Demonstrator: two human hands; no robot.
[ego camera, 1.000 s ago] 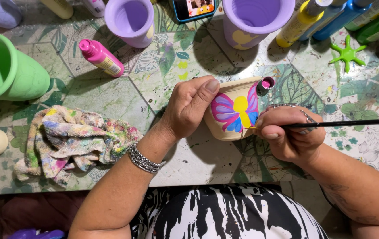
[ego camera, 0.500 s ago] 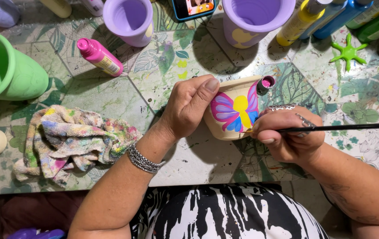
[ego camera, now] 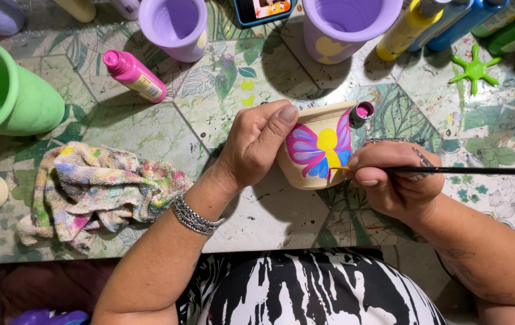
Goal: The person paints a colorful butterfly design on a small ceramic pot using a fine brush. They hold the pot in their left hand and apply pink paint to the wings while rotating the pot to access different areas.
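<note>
A: Where is the pot, and which hand has it?

B: Small cream pot (ego camera: 320, 147), tipped on its side near the middle of the counter (ego camera: 149, 129), a little toward the near edge. Left hand (ego camera: 254, 144) closed round its rim and side, thumb lying along the top. A butterfly is painted on the wall facing up: pink and purple wings, yellow body, blue at the lower wing.

A: And the other hand?

B: Right hand (ego camera: 395, 186) pinched shut on a thin black paintbrush (ego camera: 468, 171). Handle runs out level toward the right edge. Tip touches the pot at the lower right of the butterfly. Heel of the hand rests on the counter just beside the pot.

A: Anything touching the pot besides the hands?

B: A small open paint bottle (ego camera: 362, 113), pink inside the mouth, sits against its upper right side. Whether it truly touches, I cannot tell.

A: Surroundings?

B: Paint-stained rag (ego camera: 98, 189) crumpled toward the near left edge. Pink paint bottle (ego camera: 134, 75) lying on its side toward the far left. Green pot (ego camera: 8, 90) on its side at the left edge. Two lilac pots along the far edge, one left of centre (ego camera: 176, 24), one right (ego camera: 347, 24). Green star-shaped piece (ego camera: 475, 69) toward the far right corner.
</note>
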